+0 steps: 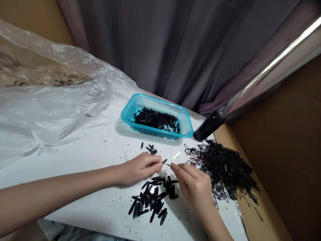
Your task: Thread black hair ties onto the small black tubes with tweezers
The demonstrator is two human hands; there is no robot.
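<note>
My left hand [145,166] is closed in a pinch on one end of a thin dark piece [166,164]. At its other end, the fingertips of my right hand [192,179] pinch the same piece. It looks like a narrow wire loop, but is too small to make out fully. Below my fingers lies a loose heap of slim black strips [150,200] on the white tabletop. A few more black strips [151,149] lie just above my left hand. Close to my right hand is a large tangled pile of black wire loops [225,169].
A blue perforated basket [185,119] holding black strips stands behind my hands. Right of it is a black handle [209,126] on a shiny metal shaft. Clear plastic sheeting [70,106] with loose loops covers the left. A grey curtain [157,39] hangs behind.
</note>
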